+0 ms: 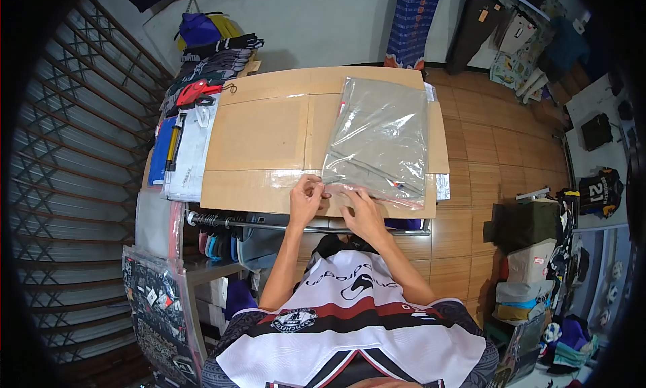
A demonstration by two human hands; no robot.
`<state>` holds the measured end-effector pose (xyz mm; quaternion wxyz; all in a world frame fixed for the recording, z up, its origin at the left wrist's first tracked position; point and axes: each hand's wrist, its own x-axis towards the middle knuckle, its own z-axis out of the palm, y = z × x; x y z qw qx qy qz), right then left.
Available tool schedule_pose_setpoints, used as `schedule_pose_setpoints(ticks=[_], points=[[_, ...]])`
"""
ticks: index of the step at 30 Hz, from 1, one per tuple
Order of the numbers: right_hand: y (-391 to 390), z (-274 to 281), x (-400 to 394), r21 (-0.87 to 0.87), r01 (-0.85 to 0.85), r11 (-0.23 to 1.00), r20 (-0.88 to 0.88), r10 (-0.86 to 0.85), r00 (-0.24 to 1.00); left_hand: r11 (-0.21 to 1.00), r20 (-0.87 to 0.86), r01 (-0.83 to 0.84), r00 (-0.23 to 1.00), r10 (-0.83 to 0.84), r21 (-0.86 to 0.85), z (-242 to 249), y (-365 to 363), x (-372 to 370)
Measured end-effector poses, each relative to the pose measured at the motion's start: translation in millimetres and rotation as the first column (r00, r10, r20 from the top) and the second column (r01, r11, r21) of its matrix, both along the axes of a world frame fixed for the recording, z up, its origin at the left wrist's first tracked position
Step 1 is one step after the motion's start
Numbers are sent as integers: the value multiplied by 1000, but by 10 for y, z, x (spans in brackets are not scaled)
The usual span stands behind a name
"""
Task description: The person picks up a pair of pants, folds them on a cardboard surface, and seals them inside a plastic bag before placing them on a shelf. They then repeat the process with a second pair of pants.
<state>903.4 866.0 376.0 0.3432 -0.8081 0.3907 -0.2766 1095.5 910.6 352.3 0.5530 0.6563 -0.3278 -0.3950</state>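
A clear plastic bag (383,129) with folded grey-green cloth inside lies flat on the right half of a cardboard sheet (256,132). A reddish strip runs along the bag's near edge. At the bag's near left corner, my left hand (308,198) is closed, thumb and fingers pinching the plastic. My right hand (363,214) sits further right on the same near edge, its fingers curled over the strip and the thumb tucked below. The exact contact of the right fingertips is partly hidden.
Left of the cardboard are a red tape dispenser (196,92), white packs (192,146) and a yellow-and-black tool (175,142). Folded clothes (215,65) are stacked behind them. Below the near edge runs a metal rail (296,226) with hangers. Boxes and bags (531,267) stand at right.
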Motion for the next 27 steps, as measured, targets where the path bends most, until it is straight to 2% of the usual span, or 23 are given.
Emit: schedule_pose_setpoints(ticks=[1,4,6,9,10,12,15,18,27], points=[[6,16,-105,30,0,1000,79,-3,997,1000,-14,-12,1000,12,-15,4,-11,8],[43,32,-533,236,210,949,73,-233,970,999,-79,19,997,-15,40,17,-29,64],[31,148,-804,279,444,852,163,-498,852,998,-122,29,992,-22,61,29,-37,83],[-110,27,-1254,-130,720,681,81,-717,692,999,-176,11,984,-2,47,-22,-53,108],[-161,-33,-1415,93,686,721,39,-691,721,999,-181,11,984,-4,41,-28,-56,115],[-263,-84,-1638,521,530,669,-6,-618,786,999,-157,35,987,-29,40,-55,-41,143],[-319,-116,-1624,703,358,614,67,-559,826,999,-170,42,985,-36,29,-79,-58,136],[-368,-198,-1619,715,327,618,82,-539,838,998,-208,53,977,-47,23,-98,-53,176],[-418,-102,-1673,738,328,590,48,-530,846,999,-179,8,984,-2,33,-84,0,157]])
